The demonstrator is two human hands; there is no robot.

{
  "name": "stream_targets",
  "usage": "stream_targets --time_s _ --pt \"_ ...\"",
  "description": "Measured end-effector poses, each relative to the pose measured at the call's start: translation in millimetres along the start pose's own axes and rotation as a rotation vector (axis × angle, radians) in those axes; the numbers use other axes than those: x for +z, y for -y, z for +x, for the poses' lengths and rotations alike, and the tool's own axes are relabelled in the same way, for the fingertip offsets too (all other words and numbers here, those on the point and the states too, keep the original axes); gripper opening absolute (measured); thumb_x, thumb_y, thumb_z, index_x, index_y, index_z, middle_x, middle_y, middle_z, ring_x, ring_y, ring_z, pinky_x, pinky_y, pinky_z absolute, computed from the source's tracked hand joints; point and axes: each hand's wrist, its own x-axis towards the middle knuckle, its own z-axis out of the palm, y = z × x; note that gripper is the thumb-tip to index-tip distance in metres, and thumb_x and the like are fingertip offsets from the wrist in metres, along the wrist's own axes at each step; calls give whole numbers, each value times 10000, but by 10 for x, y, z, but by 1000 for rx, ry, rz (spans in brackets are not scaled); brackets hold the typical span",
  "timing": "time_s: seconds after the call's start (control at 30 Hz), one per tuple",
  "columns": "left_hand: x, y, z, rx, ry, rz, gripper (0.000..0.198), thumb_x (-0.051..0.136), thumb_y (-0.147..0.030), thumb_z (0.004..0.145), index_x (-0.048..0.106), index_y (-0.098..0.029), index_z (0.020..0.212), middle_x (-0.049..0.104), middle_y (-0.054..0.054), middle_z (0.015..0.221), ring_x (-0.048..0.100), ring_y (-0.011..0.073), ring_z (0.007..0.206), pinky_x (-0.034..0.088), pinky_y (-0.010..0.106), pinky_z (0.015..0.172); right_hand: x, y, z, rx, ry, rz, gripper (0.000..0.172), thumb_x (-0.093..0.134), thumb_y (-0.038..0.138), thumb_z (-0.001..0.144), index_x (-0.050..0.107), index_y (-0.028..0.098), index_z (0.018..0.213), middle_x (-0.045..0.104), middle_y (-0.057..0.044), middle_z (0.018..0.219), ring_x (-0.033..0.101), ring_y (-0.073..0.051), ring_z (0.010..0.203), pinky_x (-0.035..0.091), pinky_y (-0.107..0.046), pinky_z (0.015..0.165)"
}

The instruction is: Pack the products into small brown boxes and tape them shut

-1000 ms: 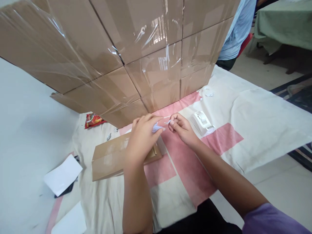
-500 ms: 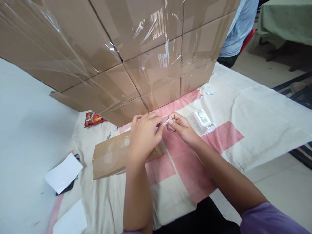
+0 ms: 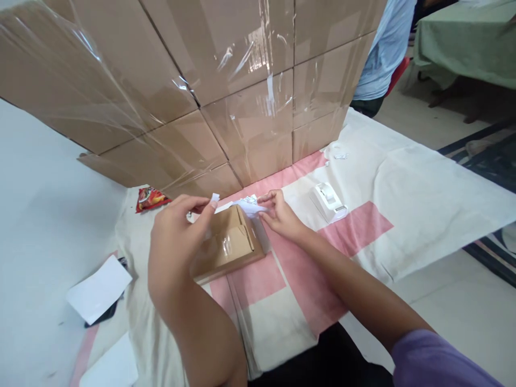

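Observation:
My left hand [image 3: 177, 236] is raised over the left part of a small brown cardboard box [image 3: 226, 244]. Its thumb and fingertips pinch a small white slip [image 3: 215, 198], paper or tape, I cannot tell which. To the right, my right hand [image 3: 280, 216] grips a thin white sheet of paper [image 3: 253, 207] between thumb and fingers at the box's far right corner. A taped flap shows on the box's near top. Just right of that hand stands a white tape dispenser [image 3: 328, 202] on the cloth.
A tall stack of cardboard boxes [image 3: 250, 123] wrapped in clear film rises behind. A red snack packet [image 3: 150, 199] lies at its left foot. White papers [image 3: 99, 289] lie at left on a dark object. A seated person [image 3: 381, 59] is beyond the stack. Pink-and-white cloth [image 3: 282, 328] covers the table.
My hands have come apart: the left moved left with the small white slip, the right stayed near the box corner, now with the white sheet showing. The view shifted slightly.

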Motion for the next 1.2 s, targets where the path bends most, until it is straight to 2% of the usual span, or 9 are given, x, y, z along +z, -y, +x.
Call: stream_targets --time_s 0.07,0.23,0.37,0.57,0.73,0.87,1.0,1.1,1.2 --pt "44 -47 16 11 27 -4 265 574 -491 918 734 -281 944 735 -5 1016 653 215 956 452 329 748 7 -56 32 21 -40 10 303 584 244 877 356 242 1076 641 -70 1027 651 -224 974 502 -378 846" --pt "90 -23 43 -2 166 18 324 548 -504 921 716 -276 1080 739 14 1154 661 244 1054 472 331 837 -192 -70 140 83 -403 -38 273 580 220 859 359 257 1014 597 14 886 528 -137 636 415 -276 620" --pt "108 23 58 -35 198 44 324 538 -498 918 707 -276 1083 757 20 1116 680 252 1021 478 333 855 -377 -6 144 42 -570 -4 247 564 200 893 369 266 1029 603 2 909 577 -153 699 408 -276 623" --pt "43 -99 62 -37 181 166 262 536 -479 909 700 -315 1033 767 5 1029 688 248 943 458 337 804 -421 18 136 -35 -519 148 251 462 98 854 344 266 999 697 -30 944 689 -200 991 500 -345 837" --pt "20 -415 428 208 328 314 151 544 -383 867 676 -311 869 755 -32 912 674 214 839 409 296 675 -388 -105 161 115 -531 142 283 472 91 804 367 255 1010 700 -46 961 697 -201 948 509 -327 777" --pt "292 -562 982 376 707 263 188 564 -398 794 666 -241 809 719 -4 823 639 180 753 413 269 644 -387 -251 185 179 -493 75 236 493 148 845 370 250 1019 699 -33 912 688 -197 837 489 -311 719" --pt "730 -585 1368 356 1043 261 229 606 -359 726 687 -179 841 733 32 809 663 172 746 451 249 659 -382 -321 199 220 -471 3 150 508 278 921 376 251 986 657 10 791 664 -191 706 464 -300 667" --pt "1016 -567 1516 371 1086 280 230 615 -320 730 696 -172 887 762 40 890 685 155 772 470 229 683 -392 -304 201 217 -525 -82 150 509 322 947 387 249 995 633 -2 851 624 -174 649 436 -292 620" --pt "1238 -526 1624 439 1069 328 240 642 -300 726 724 -176 914 773 31 947 674 149 823 442 212 681 -420 -269 200 151 -583 -123 85 436 299 987 384 249 1032 647 -46 958 661 -193 782 467 -313 689"
